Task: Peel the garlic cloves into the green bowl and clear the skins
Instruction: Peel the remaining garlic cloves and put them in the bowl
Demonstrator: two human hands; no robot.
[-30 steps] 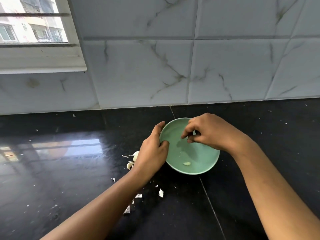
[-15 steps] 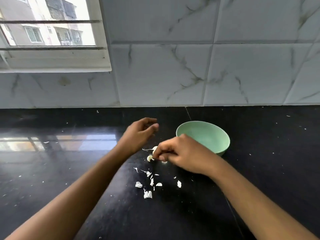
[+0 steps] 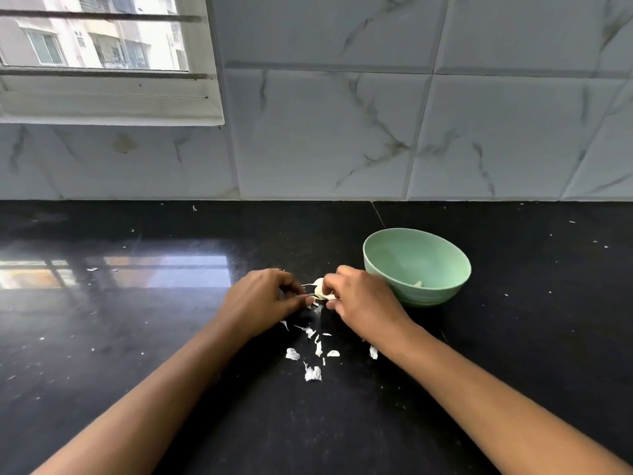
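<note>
Now both hands are down low on the black bench [image 3: 171, 337], just left of the green bowl [image 3: 428, 296]; between them sits a small bit of garlic [image 3: 320, 289] with skin on it; the right hand [image 3: 363, 303] pinches it with bent fingers; the left hand [image 3: 260, 299] has its fingers bent in close too, but I cannot tell if they grip the garlic or only touch its loose skin; one peeled clove [image 3: 418, 284] lies inside the bowl, at the near side; white skins [image 3: 312, 373] lie scattered on the bench, nearer than the hands; so I think the step is peeling another clove, and the job looks far from done; next, one hand must hold the clove tight while the other pulls the skin away; then the bare clove goes right, into the bowl; the skins look thin and light, so picking them up will need care.
</note>
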